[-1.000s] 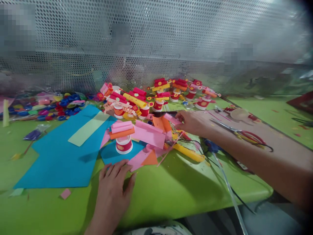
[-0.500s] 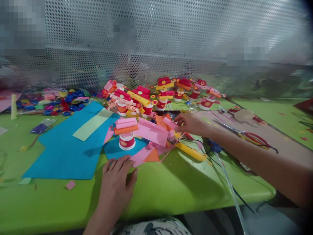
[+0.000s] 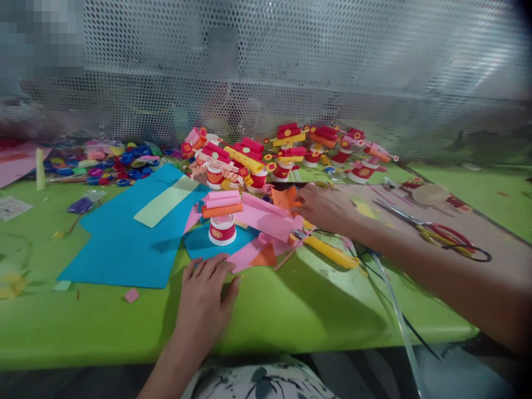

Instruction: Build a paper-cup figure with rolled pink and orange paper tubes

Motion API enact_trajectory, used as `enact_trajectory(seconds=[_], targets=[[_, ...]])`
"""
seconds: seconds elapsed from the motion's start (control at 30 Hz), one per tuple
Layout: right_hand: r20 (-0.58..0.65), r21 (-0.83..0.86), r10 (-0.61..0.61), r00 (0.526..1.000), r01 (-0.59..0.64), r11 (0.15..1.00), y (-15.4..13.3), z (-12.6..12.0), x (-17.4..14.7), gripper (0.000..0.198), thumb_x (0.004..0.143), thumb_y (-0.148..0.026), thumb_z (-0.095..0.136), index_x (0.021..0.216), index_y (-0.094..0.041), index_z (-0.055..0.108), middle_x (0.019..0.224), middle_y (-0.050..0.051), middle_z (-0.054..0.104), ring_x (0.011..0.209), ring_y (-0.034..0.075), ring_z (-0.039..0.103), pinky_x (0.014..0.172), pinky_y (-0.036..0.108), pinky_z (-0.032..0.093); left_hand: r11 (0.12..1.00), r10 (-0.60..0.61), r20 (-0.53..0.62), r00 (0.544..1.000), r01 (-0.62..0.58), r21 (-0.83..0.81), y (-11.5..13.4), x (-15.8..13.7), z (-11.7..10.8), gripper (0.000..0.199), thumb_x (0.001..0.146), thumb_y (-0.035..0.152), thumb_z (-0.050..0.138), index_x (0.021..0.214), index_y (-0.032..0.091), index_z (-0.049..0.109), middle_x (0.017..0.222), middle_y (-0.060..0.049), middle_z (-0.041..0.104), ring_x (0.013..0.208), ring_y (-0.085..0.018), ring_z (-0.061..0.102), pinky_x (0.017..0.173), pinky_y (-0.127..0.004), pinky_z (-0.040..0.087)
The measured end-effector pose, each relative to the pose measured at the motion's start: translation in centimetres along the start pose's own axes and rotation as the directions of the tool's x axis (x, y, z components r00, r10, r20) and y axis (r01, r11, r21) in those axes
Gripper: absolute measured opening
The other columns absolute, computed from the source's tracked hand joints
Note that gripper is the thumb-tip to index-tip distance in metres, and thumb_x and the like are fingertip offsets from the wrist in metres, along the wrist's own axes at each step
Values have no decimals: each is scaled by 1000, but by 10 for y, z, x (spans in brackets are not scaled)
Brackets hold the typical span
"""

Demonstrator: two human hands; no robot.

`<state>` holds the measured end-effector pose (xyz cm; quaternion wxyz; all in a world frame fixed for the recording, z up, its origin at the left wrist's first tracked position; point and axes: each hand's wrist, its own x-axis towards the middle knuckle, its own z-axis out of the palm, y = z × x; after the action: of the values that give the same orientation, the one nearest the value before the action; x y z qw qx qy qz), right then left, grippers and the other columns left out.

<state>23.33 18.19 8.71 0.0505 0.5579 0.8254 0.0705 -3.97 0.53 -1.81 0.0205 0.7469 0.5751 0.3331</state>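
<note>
My left hand (image 3: 208, 291) lies palm down near the front of the table, fingers apart, holding nothing. Just beyond its fingertips stands a small red and white paper cup (image 3: 223, 231) with pink rolls (image 3: 223, 198) and an orange roll (image 3: 222, 210) on top. My right hand (image 3: 326, 206) reaches into the scrap pile, its bent fingers beside an orange paper piece (image 3: 285, 197). Those fingertips are blurred and partly hidden, so I cannot tell whether they grip anything. A pink paper strip (image 3: 274, 220) and a yellow-handled cutter (image 3: 330, 252) lie close by.
Several similar red cup figures (image 3: 257, 178) stand behind the pile. Blue sheets (image 3: 133, 238) carry a pale green strip (image 3: 166, 202) at left, before colourful bottle caps (image 3: 120, 163). Scissors (image 3: 444, 235) lie on brown board at right. A perforated metal panel (image 3: 266, 61) closes off the back.
My right hand has moved slightly right and back over the pile. The small pink piece at its fingers no longer shows. My left hand stays beside the cup; the view has shifted a little.
</note>
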Motion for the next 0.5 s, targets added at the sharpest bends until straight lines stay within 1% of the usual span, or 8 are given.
enact_trajectory(seconds=[0.1, 0.17, 0.27, 0.33, 0.4, 0.5], targets=[[46, 82, -70, 997, 66, 994, -15, 12, 19, 35, 96, -46, 57, 117, -19, 65, 125, 13, 68, 108, 28, 65, 88, 38, 49, 1000, -4, -3, 1000, 4, 4, 0, 1, 0, 14, 98, 26, 57, 109, 25, 66, 120, -6, 75, 111, -27, 70, 101, -51, 42], [82, 135, -82, 993, 70, 988, -19, 22, 33, 35, 96, -45, 61, 120, -19, 64, 121, 10, 69, 106, 24, 66, 91, 41, 53, 1000, -4, -11, 1000, 4, 6, 0, 1, 0, 14, 99, 27, 57, 109, 25, 66, 120, -6, 75, 111, -27, 70, 101, -51, 42], [121, 198, -68, 990, 43, 979, -17, 26, 45, 35, 98, -42, 62, 122, -18, 64, 118, 8, 68, 101, 20, 67, 89, 43, 57, 1000, -13, -25, 1000, 13, -3, 0, 1, 0, 13, 98, 26, 58, 107, 24, 66, 119, -6, 76, 111, -26, 70, 100, -50, 42], [123, 237, -63, 990, 33, 971, -12, 20, 43, 32, 98, -41, 63, 119, -18, 65, 117, 8, 68, 99, 19, 67, 87, 42, 58, 1000, -24, -32, 999, 24, -10, 1, 2, 0, 12, 98, 25, 58, 106, 24, 67, 117, -6, 76, 110, -26, 70, 101, -50, 42], [105, 286, -79, 991, 46, 957, -6, 8, 34, 29, 98, -39, 62, 116, -17, 66, 113, 6, 70, 96, 19, 68, 86, 40, 58, 999, -30, -33, 999, 30, -15, 1, 3, 0, 12, 98, 25, 57, 106, 25, 67, 118, -6, 76, 110, -26, 70, 101, -50, 41], [49, 344, -79, 996, 58, 937, 4, -9, 16, 26, 101, -35, 55, 112, -16, 69, 104, 6, 74, 88, 16, 68, 80, 30, 55, 999, -34, -21, 999, 33, -21, 2, 3, -1, 13, 99, 25, 56, 106, 25, 67, 120, -7, 76, 110, -26, 69, 101, -50, 41]])
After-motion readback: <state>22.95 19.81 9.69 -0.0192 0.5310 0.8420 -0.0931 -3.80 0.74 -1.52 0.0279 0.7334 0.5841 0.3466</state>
